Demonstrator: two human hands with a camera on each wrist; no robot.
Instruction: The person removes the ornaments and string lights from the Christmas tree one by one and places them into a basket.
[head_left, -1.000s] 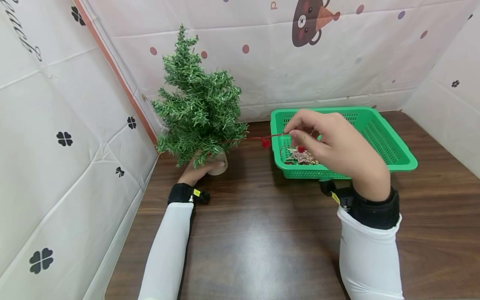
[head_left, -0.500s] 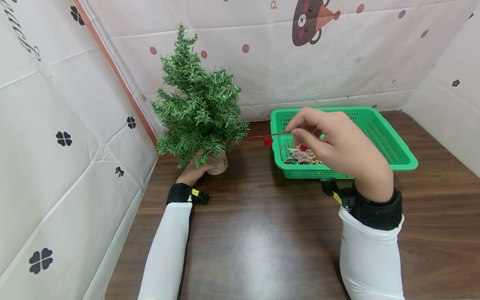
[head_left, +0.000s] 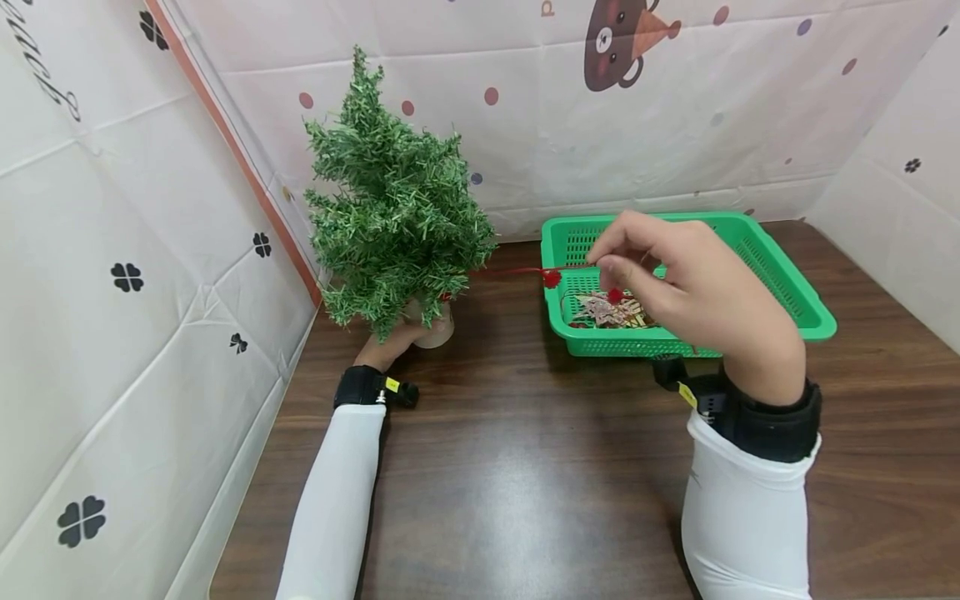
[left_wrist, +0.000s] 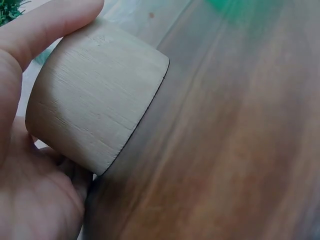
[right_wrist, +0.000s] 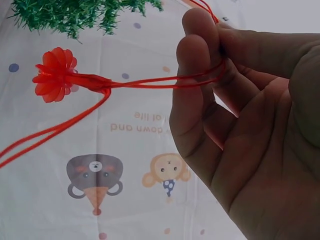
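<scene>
Thin red cord with a small red flower bead [right_wrist: 54,75]: pinched between thumb and fingers of the right hand [head_left: 693,287], held taut in the air between tree and basket. Over the last second the hand has drawn rightward over the basket and the bead has travelled with it; the cord looks to be coming away from the branches.

Small green artificial fir tree [head_left: 393,208]: now tipped left, its round pale wooden base [left_wrist: 95,95] gripped by the left hand [head_left: 390,343], fingers curled about it.

Green perforated plastic basket [head_left: 787,292]: on the table, right of the tree, holding small ornaments.

Dark brown wood-grain table [head_left: 525,467].

White printed sheeting [head_left: 675,125]: walls on three sides, with dots, clovers and a bear.
</scene>
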